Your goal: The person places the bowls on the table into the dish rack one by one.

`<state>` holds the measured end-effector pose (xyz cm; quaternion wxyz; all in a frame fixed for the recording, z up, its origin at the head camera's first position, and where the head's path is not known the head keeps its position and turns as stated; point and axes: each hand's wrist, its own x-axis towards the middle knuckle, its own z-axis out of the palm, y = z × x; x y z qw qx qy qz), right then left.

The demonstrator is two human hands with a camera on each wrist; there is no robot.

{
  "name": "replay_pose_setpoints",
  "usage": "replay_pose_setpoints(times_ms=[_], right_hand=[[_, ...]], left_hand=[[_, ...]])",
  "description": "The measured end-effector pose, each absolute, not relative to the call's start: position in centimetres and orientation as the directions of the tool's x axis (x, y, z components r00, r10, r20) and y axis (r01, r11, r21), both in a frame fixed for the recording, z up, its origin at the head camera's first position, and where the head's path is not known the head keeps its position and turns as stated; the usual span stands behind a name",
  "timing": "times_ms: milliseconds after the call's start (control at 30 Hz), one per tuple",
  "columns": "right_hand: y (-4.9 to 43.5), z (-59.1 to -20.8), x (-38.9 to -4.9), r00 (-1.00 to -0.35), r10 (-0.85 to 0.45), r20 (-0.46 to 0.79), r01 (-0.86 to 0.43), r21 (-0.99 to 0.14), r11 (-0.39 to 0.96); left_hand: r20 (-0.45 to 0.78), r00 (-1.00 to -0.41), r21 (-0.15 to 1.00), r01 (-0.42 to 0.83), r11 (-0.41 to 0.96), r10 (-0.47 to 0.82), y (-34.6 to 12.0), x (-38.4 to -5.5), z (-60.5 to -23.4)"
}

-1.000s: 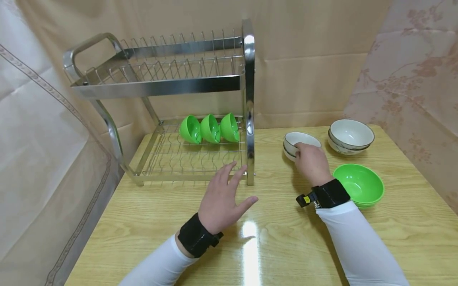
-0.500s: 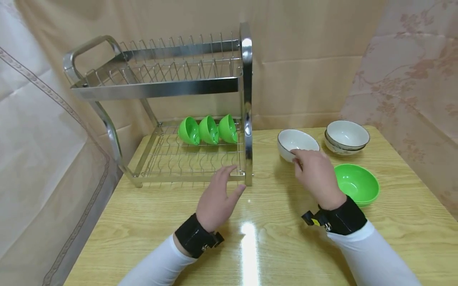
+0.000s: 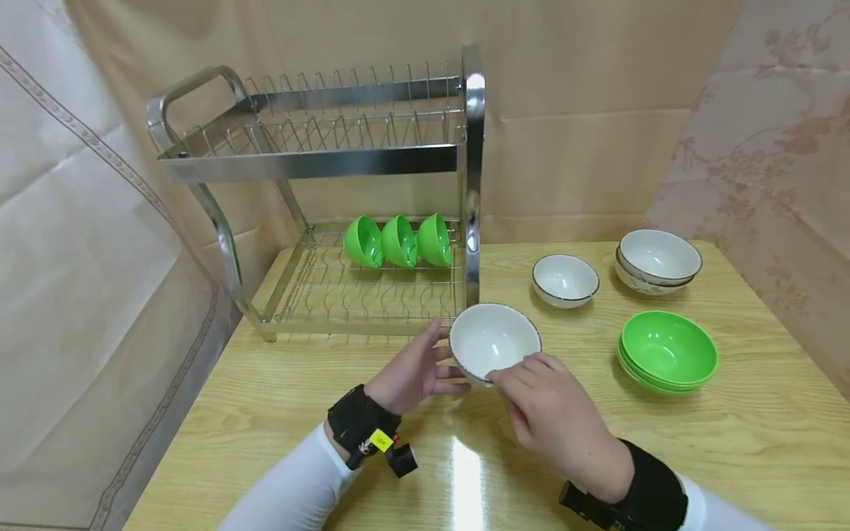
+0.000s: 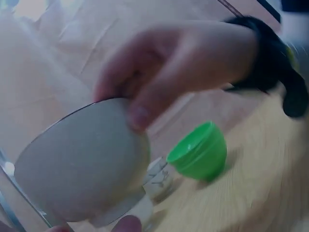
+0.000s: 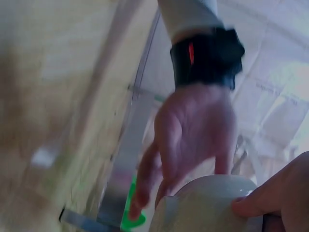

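Your right grip [image 3: 564, 420] pinches the dark-rimmed white bowl [image 3: 494, 335] above the desk [image 3: 265, 413].
Your left grip [image 3: 408, 376], fingers spread, lies just beside it, though contact is unclear. Pinched only at its near rim, the bowl could pivot or slip if that hold loosens, and swinging it forward could knock the nearby front post [image 3: 473, 221] of the dish rack [image 3: 312, 164].

White edged in dark on the held bowl [image 3: 494, 339]; bright green on the stack [image 3: 667, 354] at its three o'clock; yellowish woodgrain on the bench [image 3: 757, 417].
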<state>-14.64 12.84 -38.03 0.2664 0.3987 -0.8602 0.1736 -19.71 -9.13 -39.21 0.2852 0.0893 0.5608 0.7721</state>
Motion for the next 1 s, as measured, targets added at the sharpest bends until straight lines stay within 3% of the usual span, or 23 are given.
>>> replay_pose_setpoints(times_ms=[100,233,600,800,1000], right_hand=[[12.3,-38.3,-14.1,-0.484,-0.617,0.621,-0.816,-0.066,0.574],[12.0,-38.5,-13.9,-0.458,-0.625,0.632,-0.832,-0.056,0.552],[11.7,-38.9,-14.2,-0.434,-0.631,0.644,-0.847,-0.053,0.528],[11.1,-39.7,-14.9,-0.428,-0.633,0.645,-0.867,-0.095,0.490],[10.7,-40.6,-15.4,-0.500,-0.624,0.601,-0.847,-0.190,0.496]], left_hand=[[-0.208,-0.782,0.883,-0.408,-0.231,0.588,-9.3,-19.9,-39.3],[-0.213,-0.741,0.859,-0.453,-0.239,0.637,-9.4,-20.0,-39.4],[-0.235,-0.729,0.825,-0.499,-0.265,0.643,-10.5,-19.9,-39.2],[-0.205,-0.772,0.847,-0.448,-0.286,0.602,-12.5,-19.3,-38.5],[-0.139,-0.895,0.909,-0.285,-0.304,0.424,-15.9,-18.6,-37.4]])
